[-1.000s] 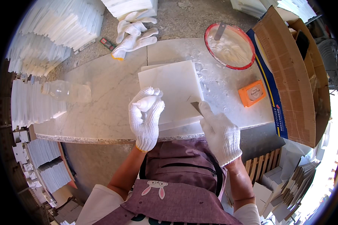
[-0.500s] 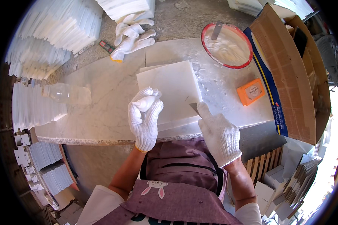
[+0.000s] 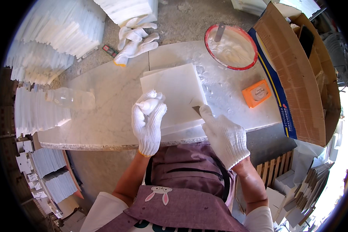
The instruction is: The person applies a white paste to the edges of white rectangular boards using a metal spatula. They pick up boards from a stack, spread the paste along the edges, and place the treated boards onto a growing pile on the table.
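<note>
White knitted gloves cover both my hands. In my left hand (image 3: 147, 125), the fingers are wrapped round a small white squeeze bottle (image 3: 146, 105) with a pointed nozzle; most of its body is hidden. My right hand (image 3: 226, 135) grips a scraper, whose thin metal blade (image 3: 197, 111) pokes out past the index finger over the right edge of a square white tile (image 3: 174, 86). Its handle is hidden inside the glove. A short dark line marks the tile just left of the blade. Beneath this tile lies at least one more, slightly askew, on the marble worktop (image 3: 108, 125).
At the back right stands a red-rimmed bowl (image 3: 255, 58) of white paste with a metal spatula (image 3: 220, 32). An orange box (image 3: 256, 94) sits nearer, beside a large cardboard box (image 3: 294, 73). Spare gloves (image 3: 137, 40), a clear bottle (image 3: 71, 98) and stacked tiles (image 3: 60, 29) are leftward.
My right hand and the scraper have shifted very slightly left along the tile's edge. The left hand keeps its hold on the bottle, and the whole view has moved a little.
</note>
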The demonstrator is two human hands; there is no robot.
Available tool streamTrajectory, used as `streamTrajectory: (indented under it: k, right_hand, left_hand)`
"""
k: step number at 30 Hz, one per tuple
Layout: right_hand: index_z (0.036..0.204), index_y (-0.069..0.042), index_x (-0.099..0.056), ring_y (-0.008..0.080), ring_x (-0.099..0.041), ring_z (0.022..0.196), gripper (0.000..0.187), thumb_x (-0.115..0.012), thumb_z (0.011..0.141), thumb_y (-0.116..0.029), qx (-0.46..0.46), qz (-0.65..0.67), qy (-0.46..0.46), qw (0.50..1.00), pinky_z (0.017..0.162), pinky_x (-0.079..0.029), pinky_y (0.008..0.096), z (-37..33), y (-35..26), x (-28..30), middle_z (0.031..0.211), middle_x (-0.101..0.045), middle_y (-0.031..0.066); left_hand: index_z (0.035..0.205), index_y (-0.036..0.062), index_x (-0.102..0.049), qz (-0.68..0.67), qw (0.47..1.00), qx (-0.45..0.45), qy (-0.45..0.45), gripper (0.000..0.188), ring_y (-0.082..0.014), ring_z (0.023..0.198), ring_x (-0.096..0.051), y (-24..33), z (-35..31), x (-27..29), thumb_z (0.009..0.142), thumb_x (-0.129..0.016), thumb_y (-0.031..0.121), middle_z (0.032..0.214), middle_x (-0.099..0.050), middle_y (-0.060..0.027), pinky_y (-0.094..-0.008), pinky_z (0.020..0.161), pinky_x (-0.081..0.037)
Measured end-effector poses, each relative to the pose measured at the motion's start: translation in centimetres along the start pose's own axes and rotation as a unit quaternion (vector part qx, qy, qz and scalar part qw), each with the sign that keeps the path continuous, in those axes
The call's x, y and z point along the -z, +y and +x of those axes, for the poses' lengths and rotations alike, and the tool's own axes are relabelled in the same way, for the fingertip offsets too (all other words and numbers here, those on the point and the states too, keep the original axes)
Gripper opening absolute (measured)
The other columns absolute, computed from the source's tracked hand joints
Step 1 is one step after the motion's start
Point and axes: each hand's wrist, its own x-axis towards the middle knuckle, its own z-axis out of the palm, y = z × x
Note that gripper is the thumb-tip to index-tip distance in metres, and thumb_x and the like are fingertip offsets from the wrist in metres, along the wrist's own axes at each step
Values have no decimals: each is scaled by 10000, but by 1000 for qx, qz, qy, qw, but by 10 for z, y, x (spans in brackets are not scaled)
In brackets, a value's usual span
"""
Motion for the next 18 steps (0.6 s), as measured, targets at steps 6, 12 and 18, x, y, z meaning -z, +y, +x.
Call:
streamTrajectory:
  k: [6, 12, 18]
  right_hand:
    - [1350, -145, -538, 389, -654, 803, 408, -568, 945, -183, 55, 82, 109, 989, 715, -527, 465, 7, 8, -14, 895, -656, 215]
    - [1332, -128, -512, 408, -659, 738, 394, -568, 946, -180, 16, -21, 28, 999, 654, -534, 486, 15, -1, -11, 826, -658, 202]
    - [1313, -148, -497, 393, -664, 717, 388, -574, 934, -176, 24, -59, -2, 998, 614, -523, 493, 3, 1, -9, 786, -651, 181]
  left_hand:
    - [1264, 0, -554, 20, 1000, -2, -9, 400, -186, 1115, -626, 1, 1, 0, 886, -663, -72, 1190, -647, -118, -301, 920, -522]
    - [1281, 28, -555, 52, 998, -18, -27, 372, -154, 1095, -604, 7, -1, 1, 919, -617, -30, 1182, -657, -92, -286, 928, -493]
    - [1272, 8, -536, 86, 994, -25, -67, 347, -183, 1136, -599, 14, 5, 6, 931, -587, -27, 1252, -624, -109, -309, 993, -462]
